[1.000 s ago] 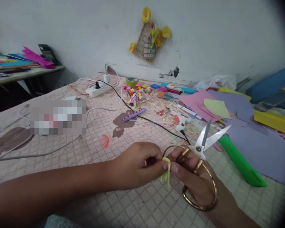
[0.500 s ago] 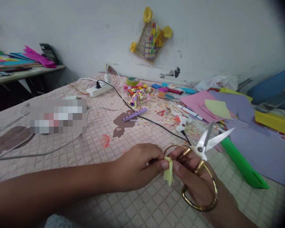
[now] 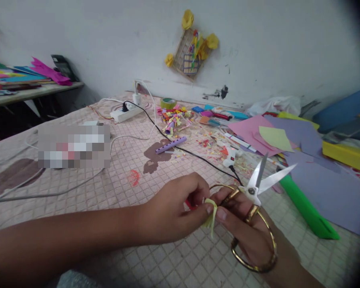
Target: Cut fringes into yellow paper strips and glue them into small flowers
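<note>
My left hand pinches a pale yellow fringed paper strip between thumb and fingers, its cut ends hanging down. Something red shows in the gap behind the left thumb; I cannot make out what it is. Gold-handled scissors hang on my right hand, their blades spread and pointing away to the upper right. The right thumb tip lies against or just beside the yellow strip. A green rolled paper or tube lies right of the scissors.
A white glue gun with a black cord lies beyond my hands, near a purple tube with holes. Paper scraps, green tape and a power strip are farther back. Purple sheets cover the right side.
The yellow strip has turned and bent over, with one thin strand hanging lower. My left fingers have lifted and curled, revealing something red. The scissors stay nearly still.
</note>
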The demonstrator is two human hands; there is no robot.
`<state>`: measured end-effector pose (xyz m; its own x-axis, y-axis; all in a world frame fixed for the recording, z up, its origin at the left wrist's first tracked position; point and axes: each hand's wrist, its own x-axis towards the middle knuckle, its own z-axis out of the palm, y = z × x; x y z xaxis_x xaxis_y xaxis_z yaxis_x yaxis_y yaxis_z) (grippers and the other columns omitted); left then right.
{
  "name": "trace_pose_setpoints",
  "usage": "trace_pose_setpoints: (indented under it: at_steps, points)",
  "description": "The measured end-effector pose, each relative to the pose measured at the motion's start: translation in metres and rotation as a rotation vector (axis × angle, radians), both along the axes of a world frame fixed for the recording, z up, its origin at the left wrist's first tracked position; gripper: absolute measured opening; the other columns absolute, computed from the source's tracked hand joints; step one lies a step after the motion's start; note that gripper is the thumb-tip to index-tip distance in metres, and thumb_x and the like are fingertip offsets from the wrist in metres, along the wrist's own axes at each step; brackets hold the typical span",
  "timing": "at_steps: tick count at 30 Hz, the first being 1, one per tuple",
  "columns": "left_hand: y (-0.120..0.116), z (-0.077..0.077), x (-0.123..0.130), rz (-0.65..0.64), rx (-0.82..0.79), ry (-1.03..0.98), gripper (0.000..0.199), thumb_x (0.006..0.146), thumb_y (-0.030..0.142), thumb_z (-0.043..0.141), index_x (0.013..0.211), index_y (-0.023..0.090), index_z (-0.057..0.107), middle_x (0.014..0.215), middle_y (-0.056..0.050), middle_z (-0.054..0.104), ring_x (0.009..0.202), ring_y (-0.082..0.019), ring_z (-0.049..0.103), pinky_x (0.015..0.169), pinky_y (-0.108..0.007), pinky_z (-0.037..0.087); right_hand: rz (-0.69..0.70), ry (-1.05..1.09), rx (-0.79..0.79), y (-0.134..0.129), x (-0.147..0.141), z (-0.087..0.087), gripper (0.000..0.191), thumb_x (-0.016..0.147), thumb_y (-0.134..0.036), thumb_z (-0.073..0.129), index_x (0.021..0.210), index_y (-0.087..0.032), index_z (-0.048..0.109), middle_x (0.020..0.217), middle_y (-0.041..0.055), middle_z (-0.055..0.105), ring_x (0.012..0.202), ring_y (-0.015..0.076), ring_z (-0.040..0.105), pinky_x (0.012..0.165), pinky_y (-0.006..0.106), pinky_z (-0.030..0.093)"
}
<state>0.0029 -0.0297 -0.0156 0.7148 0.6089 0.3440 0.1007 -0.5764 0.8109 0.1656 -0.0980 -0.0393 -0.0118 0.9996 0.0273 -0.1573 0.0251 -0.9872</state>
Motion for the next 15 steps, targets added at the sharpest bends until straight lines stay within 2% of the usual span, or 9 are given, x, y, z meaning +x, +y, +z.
trace_pose_setpoints:
  at_steps: [2,6,8,11,15]
  points:
    - [0.0006,0.0004,-0.0006,-0.048,0.055,-0.002,0.004,0.082,0.016,0.049,0.079,0.014,0.051,0.074,-0.002,0.057,0.068,-0.009,0.053,0.063,-0.021,0.045,0.012,0.009,-0.002,0.0005,0.0015,-0.0002,0.013,0.077,-0.032,0.068,0.088,-0.031,0.062,0.072,-0.0046,0.056,0.067,0.0095,0.053,0.066,0.019,0.046]
    - [0.0028,0.0009,-0.0008,-0.072,0.102,0.008,0.009,0.084,0.017,0.048,0.084,0.012,0.055,0.08,-0.005,0.059,0.074,-0.01,0.054,0.068,-0.022,0.046,0.001,0.06,-0.043,-0.0001,0.0044,-0.003,0.017,0.076,-0.028,0.069,0.091,-0.03,0.06,0.082,-0.0022,0.06,0.072,0.0127,0.058,0.067,0.023,0.049]
    - [0.0035,0.0007,-0.0008,-0.096,0.117,0.006,0.012,0.084,0.017,0.047,0.087,0.011,0.057,0.083,-0.006,0.059,0.076,-0.011,0.055,0.071,-0.023,0.047,-0.014,0.066,-0.036,-0.0001,0.0043,-0.0037,0.017,0.075,-0.029,0.07,0.089,-0.03,0.061,0.08,-0.0021,0.061,0.072,0.0128,0.058,0.068,0.024,0.049]
    - [0.0029,0.0001,-0.0008,-0.121,0.133,-0.001,0.012,0.082,0.014,0.047,0.087,0.01,0.057,0.083,-0.007,0.06,0.077,-0.011,0.055,0.072,-0.024,0.047,0.001,0.08,-0.021,0.0004,0.004,-0.0043,0.013,0.076,-0.031,0.068,0.087,-0.031,0.061,0.077,-0.0029,0.06,0.07,0.0125,0.058,0.066,0.023,0.048]
    - [0.0007,-0.0005,-0.0009,-0.103,0.108,-0.006,0.012,0.079,0.013,0.049,0.088,0.01,0.056,0.083,-0.007,0.06,0.075,-0.011,0.055,0.07,-0.024,0.047,-0.005,0.005,-0.042,-0.0003,0.0062,-0.0059,0.015,0.078,-0.03,0.066,0.091,-0.03,0.058,0.082,-0.0024,0.058,0.075,0.0128,0.056,0.067,0.023,0.047]
